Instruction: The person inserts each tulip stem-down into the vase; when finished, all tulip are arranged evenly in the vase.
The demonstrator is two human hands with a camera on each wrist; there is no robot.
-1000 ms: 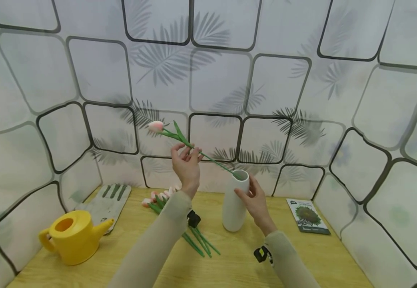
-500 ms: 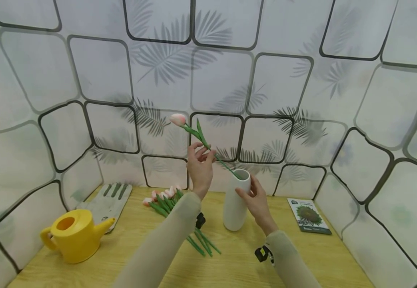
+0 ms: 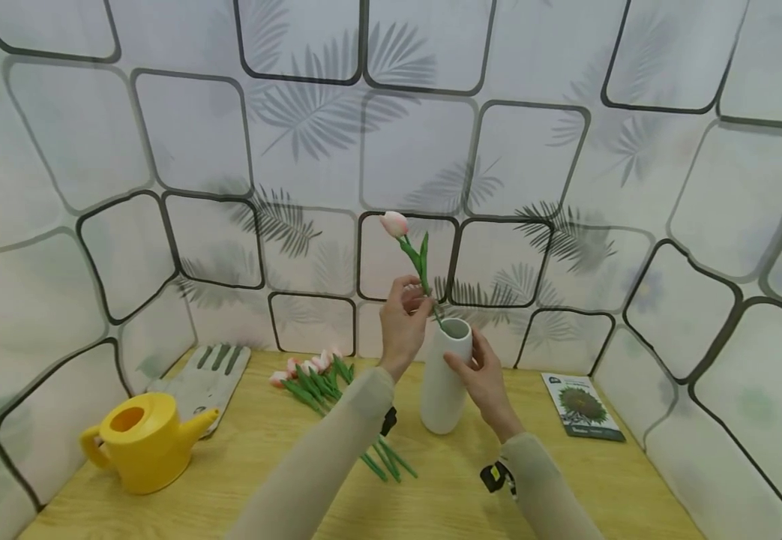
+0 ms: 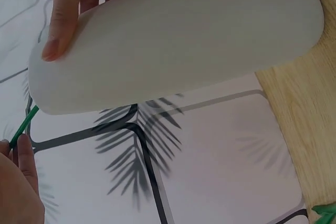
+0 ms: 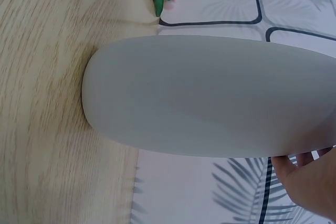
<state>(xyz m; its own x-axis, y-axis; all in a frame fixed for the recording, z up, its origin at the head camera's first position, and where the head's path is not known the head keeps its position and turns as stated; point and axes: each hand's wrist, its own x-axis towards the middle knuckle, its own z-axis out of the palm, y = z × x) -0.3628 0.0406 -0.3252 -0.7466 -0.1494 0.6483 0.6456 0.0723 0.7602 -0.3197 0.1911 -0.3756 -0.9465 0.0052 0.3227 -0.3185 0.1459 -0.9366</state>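
Note:
My left hand pinches the green stem of a pink tulip just above and left of the vase mouth. The stem's lower end goes into the mouth of the white vase, and the flower stands nearly upright, leaning a little left. My right hand grips the vase near its top from the right side, thumb in front. In the left wrist view, the green stem meets the vase rim between the left fingers and the vase. The vase stands upright on the wooden table.
Several pink tulips lie on the table left of the vase, partly behind the left forearm. A yellow watering can and a pair of grey gloves are at the left. A sunflower seed packet lies at the right.
My left hand has moved right toward the vase, swinging the tulip from a strong leftward slant to nearly upright. The right hand and the vase have stayed in place.

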